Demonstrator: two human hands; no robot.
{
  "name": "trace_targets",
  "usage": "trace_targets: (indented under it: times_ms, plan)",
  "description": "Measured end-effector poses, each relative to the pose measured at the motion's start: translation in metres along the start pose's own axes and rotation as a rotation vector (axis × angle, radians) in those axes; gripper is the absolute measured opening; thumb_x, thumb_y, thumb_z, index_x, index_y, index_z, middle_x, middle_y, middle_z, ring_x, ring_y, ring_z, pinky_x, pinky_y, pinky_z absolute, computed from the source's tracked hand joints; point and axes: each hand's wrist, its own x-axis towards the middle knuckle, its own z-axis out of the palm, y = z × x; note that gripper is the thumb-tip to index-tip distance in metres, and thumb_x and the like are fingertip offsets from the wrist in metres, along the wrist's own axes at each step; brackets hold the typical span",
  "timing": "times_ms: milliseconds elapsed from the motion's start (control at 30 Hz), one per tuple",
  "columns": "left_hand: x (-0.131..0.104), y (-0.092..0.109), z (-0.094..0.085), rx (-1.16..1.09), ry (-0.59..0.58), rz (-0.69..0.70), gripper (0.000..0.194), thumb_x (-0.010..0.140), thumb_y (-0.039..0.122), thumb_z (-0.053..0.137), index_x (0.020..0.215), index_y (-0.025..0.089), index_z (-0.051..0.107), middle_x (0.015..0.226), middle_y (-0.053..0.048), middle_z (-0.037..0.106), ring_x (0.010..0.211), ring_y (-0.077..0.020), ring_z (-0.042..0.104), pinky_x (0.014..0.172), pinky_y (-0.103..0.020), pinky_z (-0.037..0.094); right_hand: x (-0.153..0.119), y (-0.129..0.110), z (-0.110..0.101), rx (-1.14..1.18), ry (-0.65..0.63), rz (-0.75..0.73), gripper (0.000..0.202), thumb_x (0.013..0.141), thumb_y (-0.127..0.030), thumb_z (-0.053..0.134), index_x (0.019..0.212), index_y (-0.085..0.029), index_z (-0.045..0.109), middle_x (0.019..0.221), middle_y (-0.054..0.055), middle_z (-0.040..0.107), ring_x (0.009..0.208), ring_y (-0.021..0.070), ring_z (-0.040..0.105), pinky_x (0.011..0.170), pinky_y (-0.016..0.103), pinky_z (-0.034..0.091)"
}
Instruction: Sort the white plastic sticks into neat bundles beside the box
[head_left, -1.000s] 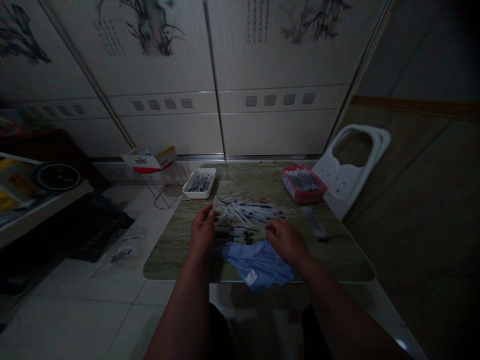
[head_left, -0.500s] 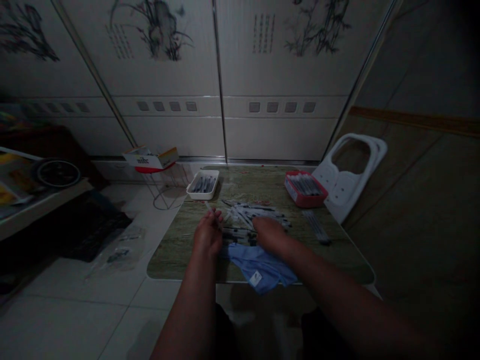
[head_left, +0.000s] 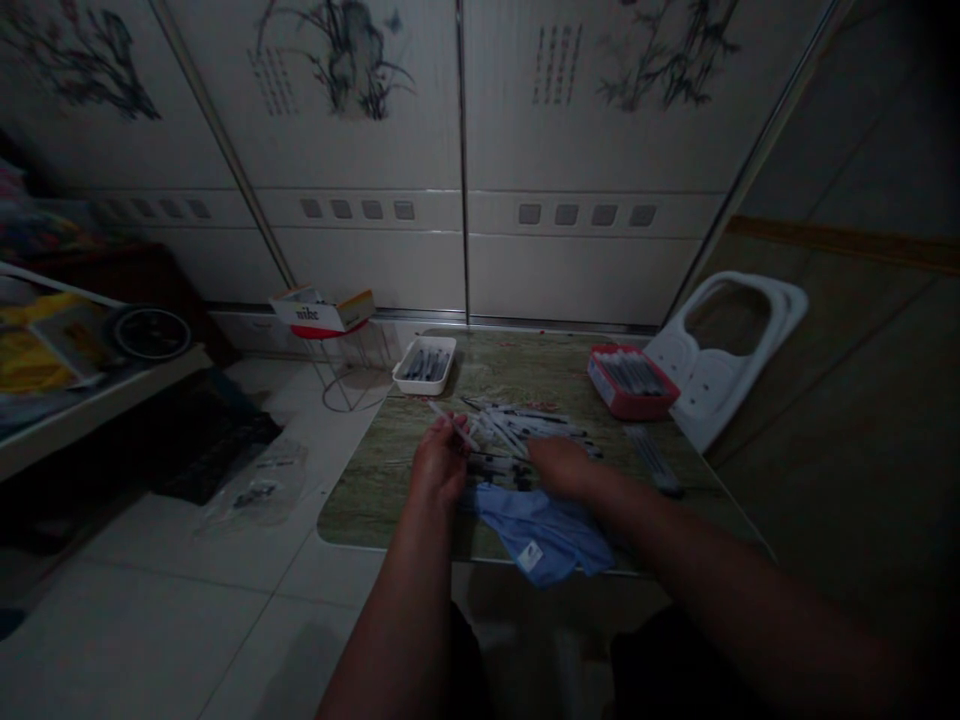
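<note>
Left hand [head_left: 439, 462]: gripping pen [head_left: 463, 434], long axis ten-to-four o'clock. Right hand [head_left: 559, 466]: nearer pen pile [head_left: 511, 430], at its eleven o'clock; grip hidden, cannot tell.

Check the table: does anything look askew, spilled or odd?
The blue cloth lies crumpled, drooping over the near edge of the table. The loose pens lie crisscrossed, unlike the neat row in the red basket. No spill shows in this dim picture.

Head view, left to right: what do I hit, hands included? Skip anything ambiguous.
Open printed box → left hand holding a slim pen → right hand → red basket → white plastic chair.
</note>
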Motion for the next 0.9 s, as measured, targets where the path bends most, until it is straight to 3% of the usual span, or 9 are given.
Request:
trace_targets:
  times_ms: [200,367,433,533,633,767,900]
  plan:
    - [-0.003,0.001,0.003,-0.034,-0.019,-0.037,0.017,0.087,0.004,0.059,0.096,0.017,0.065,0.083,-0.003,0.07,0.064,-0.0109,0.065,0.054,-0.019,0.049,-0.014,0.01,-0.009,0.046,0.089,0.019,0.025,0.075,-0.015,0.066,0.099,-0.015,0.072,0.11,0.02,0.072,0.105,0.0335,0.067,0.085,0.038,0.048]
    - [-0.01,-0.002,0.009,-0.087,0.012,-0.098,0.013,0.088,0.004,0.059,0.084,0.016,0.062,0.079,-0.003,0.069,0.068,-0.0109,0.067,0.064,-0.021,0.056,-0.028,0.018,-0.019,0.203,0.283,0.068,0.022,0.084,-0.023,0.055,0.102,-0.018,0.067,0.102,0.012,0.073,0.091,0.0243,0.068,0.076,0.032,0.048]
    - [-0.013,-0.005,0.013,-0.112,0.021,-0.131,0.015,0.089,0.004,0.058,0.079,0.015,0.06,0.076,-0.003,0.067,0.067,-0.0098,0.066,0.066,-0.02,0.057,-0.033,0.016,-0.021,0.519,0.436,0.077,0.019,0.085,-0.025,0.054,0.1,-0.018,0.064,0.094,0.007,0.073,0.083,0.0202,0.068,0.071,0.029,0.049]
    - [-0.018,-0.01,0.021,-0.147,0.027,-0.18,0.019,0.09,0.003,0.054,0.076,0.014,0.059,0.073,-0.004,0.066,0.065,-0.0092,0.065,0.068,-0.019,0.058,-0.041,0.008,-0.022,1.174,0.65,0.104,0.019,0.083,-0.034,0.061,0.094,-0.018,0.063,0.083,0.004,0.073,0.072,0.0185,0.068,0.063,0.028,0.051]
    - [-0.025,-0.015,0.028,-0.179,0.025,-0.226,0.019,0.089,0.001,0.054,0.076,0.013,0.06,0.072,-0.004,0.065,0.066,-0.0096,0.066,0.069,-0.02,0.06,-0.051,-0.004,-0.025,1.492,0.753,0.122,0.027,0.079,-0.04,0.068,0.094,-0.018,0.063,0.085,0.005,0.073,0.073,0.0182,0.068,0.061,0.028,0.054]
    - [-0.035,-0.019,0.036,-0.202,0.007,-0.273,0.018,0.09,0.001,0.054,0.078,0.013,0.06,0.071,-0.003,0.065,0.065,-0.0092,0.067,0.07,-0.019,0.06,-0.059,-0.015,-0.029,1.556,0.848,0.146,0.031,0.077,-0.041,0.074,0.094,-0.019,0.06,0.087,0.005,0.074,0.075,0.0182,0.069,0.062,0.028,0.055]
    - [-0.043,-0.024,0.041,-0.204,-0.009,-0.315,0.017,0.09,0.001,0.054,0.079,0.013,0.06,0.072,-0.004,0.066,0.065,-0.0096,0.067,0.069,-0.018,0.06,-0.06,-0.02,-0.029,1.5,0.864,0.142,0.035,0.077,-0.047,0.074,0.092,-0.02,0.058,0.086,0.006,0.074,0.076,0.0208,0.071,0.064,0.031,0.056]
